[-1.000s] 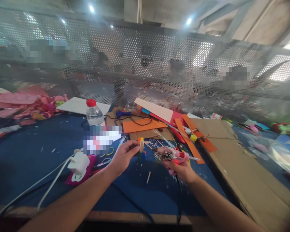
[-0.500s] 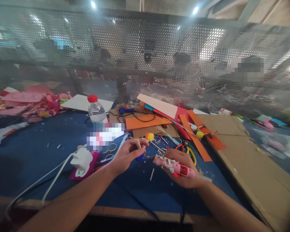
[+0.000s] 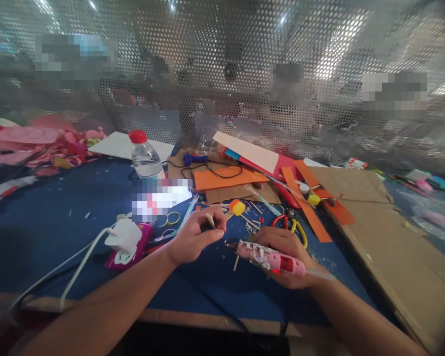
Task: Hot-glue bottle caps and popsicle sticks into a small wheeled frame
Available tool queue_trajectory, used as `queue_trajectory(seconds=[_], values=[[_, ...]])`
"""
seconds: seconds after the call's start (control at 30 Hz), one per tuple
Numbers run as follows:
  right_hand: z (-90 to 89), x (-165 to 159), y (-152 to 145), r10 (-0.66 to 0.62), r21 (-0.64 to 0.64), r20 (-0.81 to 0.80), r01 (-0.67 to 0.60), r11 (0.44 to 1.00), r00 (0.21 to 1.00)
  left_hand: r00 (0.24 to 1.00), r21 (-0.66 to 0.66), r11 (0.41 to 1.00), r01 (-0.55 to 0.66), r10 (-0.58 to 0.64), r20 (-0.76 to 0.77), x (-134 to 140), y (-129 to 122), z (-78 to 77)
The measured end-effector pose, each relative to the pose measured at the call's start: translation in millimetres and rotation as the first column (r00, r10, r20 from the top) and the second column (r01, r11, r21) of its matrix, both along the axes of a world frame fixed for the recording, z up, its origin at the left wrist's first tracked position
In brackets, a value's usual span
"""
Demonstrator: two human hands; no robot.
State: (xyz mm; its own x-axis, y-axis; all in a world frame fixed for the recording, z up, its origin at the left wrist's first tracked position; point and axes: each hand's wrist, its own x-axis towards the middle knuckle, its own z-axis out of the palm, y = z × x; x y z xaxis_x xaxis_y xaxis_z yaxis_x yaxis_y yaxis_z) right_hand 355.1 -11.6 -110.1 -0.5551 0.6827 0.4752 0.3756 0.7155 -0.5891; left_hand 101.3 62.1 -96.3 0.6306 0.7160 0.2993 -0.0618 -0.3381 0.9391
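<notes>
My left hand is closed in a pinch around a short pale wooden stick. A small orange and yellow piece shows just beyond its fingertips, and I cannot tell whether it touches them. My right hand is wrapped round a pink hot glue gun, with dried white glue crusted on its front and a clear glue stick out of its back. The nozzle points left, close to my left fingertips but apart from them. Red and yellow handled pliers lie behind my right hand.
A red-capped water bottle stands at back left, near a tissue pack with a white charger and cables. Orange strips, cardboard and loose sticks lie around. A perforated metal screen closes off the back.
The camera view has tilted down slightly. My left hand has turned a little, and a blue thing under its fingers no longer shows. My right hand keeps the glue gun nearby.
</notes>
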Motion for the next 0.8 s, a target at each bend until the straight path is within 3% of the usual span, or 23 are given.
queue_trajectory(seconds=[0.4,0.6,0.8], values=[[0.4,1.3,0.9,0.002,-0.145,-0.081,-0.014,0.989,0.997,0.987,0.118,0.980,0.161,-0.158,-0.033,-0.1,-2.3,2.8],[2.4,-1.1,3.4,0.045,-0.076,-0.104,-0.053,0.996,0.994,0.982,0.153,0.970,0.187,-0.188,-0.010,-0.4,-1.1,0.2],[3.1,-2.4,3.1,0.039,-0.089,-0.074,-0.046,0.995,0.996,0.982,0.141,0.972,0.190,-0.189,-0.019,-0.5,-1.7,-0.1]])
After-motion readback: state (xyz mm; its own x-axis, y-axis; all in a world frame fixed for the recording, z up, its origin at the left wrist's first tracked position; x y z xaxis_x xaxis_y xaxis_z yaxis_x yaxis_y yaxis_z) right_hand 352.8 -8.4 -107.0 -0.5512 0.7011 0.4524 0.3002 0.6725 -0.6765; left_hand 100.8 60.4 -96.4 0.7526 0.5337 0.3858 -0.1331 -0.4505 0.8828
